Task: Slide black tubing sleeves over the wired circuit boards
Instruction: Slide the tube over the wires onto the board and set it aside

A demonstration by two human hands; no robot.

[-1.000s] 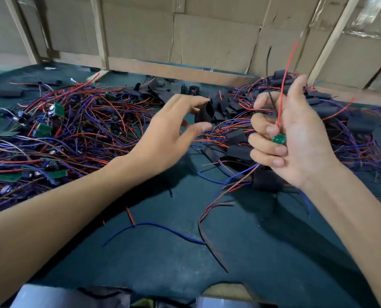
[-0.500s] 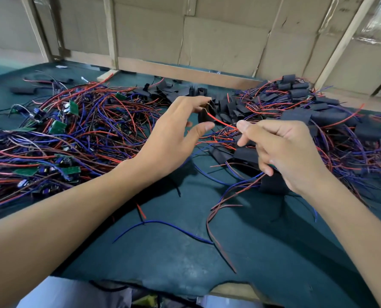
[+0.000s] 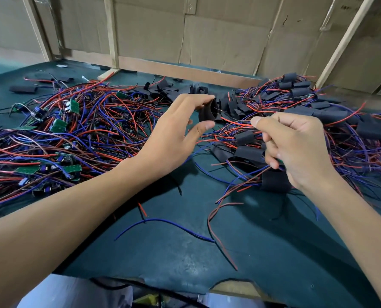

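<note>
Short black flexible tubing sleeve [image 3: 207,112] sits pinched in left hand [image 3: 174,138] fingertips, mouth turned toward right hand [image 3: 296,147], presumably for threading. Right hand pinches thin red insulated wire [image 3: 236,122], tip nearly at the mouth (board hidden in its curled fingers).

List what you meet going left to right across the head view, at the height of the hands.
Pile of wired green boards → left hand → black sleeve it pinches → red wire → right hand → pile of sleeved boards.

right hand [image 3: 296,147] lowered, red wire [image 3: 236,123] now aimed at sleeve [image 3: 207,112]
</note>
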